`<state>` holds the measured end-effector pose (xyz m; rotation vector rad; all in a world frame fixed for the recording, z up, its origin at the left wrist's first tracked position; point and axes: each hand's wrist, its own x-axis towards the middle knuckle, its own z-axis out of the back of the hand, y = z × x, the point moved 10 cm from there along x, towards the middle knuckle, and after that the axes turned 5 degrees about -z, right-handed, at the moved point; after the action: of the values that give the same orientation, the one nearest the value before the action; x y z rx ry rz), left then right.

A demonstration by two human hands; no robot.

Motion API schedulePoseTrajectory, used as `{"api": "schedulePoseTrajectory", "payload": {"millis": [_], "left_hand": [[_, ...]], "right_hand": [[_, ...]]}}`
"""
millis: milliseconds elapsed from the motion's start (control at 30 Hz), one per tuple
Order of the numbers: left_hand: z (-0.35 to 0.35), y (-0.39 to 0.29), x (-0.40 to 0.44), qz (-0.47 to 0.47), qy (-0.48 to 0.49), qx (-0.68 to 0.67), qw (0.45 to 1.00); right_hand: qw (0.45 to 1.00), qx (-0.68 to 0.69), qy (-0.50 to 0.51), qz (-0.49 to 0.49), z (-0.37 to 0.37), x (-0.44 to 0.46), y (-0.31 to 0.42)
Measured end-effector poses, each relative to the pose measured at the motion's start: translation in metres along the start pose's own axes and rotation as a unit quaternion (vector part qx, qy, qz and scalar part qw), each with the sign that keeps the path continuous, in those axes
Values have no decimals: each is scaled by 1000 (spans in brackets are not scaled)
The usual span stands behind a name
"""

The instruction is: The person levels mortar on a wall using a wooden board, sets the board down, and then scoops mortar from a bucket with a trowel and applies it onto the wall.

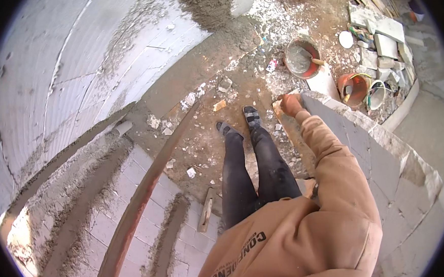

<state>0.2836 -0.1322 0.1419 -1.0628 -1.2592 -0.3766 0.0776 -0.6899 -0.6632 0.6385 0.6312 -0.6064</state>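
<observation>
Item one: right hand (pixel 291 105), at the top end of a narrow board (pixel 294 140) beside the low wall (pixel 356 125). Fingers look curled; whether they grip the board or merely lean on it cannot be told. Left hand: out of view, grip unknown.

Item two: long bar (pixel 148 186), slanting across the person's left side, in front of the block wall (pixel 137 161). Probably stiff and awkward for its length, its far end inclined to swing; smears on it may make it slippery. Best held near the middle, hands spread apart.

Item three: the board. Likely rigid and fairly light, rough at the edges; best taken by both long sides, clear of splinters.

Also present: hand float (pixel 206 209) near the person's left leg; bucket (pixel 302 57) of grey mortar, probably heavy and slack, with a wooden-handled tool (pixel 318 61) in it.
</observation>
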Motion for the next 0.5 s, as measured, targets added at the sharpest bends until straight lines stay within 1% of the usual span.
{"api": "schedulePoseTrajectory", "payload": {"millis": [33,67,100,133,167,200,233,267,300,333,367,400,433,500], "left_hand": [[12,0,3,-12,37,-52,998],[42,7,18,7,39,-47,998],[13,-18,5,-37,78,-77,993],[18,-8,11,33,114,-162,980],[14,-21,9,-20,96,-153,983],[-3,-38,6,-37,120,-131,983],[-4,-36,4,-37,107,-59,992],[-16,-42,10,-63,101,-88,989],[-27,-49,16,-89,96,-116,985],[-38,-52,28,-62,101,-102,988],[-44,-57,46,-95,117,-132,980],[-51,-57,66,-108,116,-154,975],[-58,-57,85,-120,116,-176,970],[-77,-59,124,-125,105,-197,967]], "right_hand": [[1000,-8,-23,-17,21,-39,28],[998,-13,-48,-37,42,-77,60],[993,-12,-105,-44,54,-97,74],[986,-12,-157,-50,60,-116,85],[977,-14,-209,-51,69,-129,96],[970,34,-239,-12,80,-131,112],[960,85,-265,25,88,-131,130],[946,137,-289,60,90,-140,149],[959,177,-219,37,101,-150,180],[965,217,-150,15,120,-162,222],[958,260,-119,30,128,-167,255],[948,304,-87,42,128,-166,282],[937,330,-74,83,109,-143,300],[919,383,40,85,81,-133,341]]}}
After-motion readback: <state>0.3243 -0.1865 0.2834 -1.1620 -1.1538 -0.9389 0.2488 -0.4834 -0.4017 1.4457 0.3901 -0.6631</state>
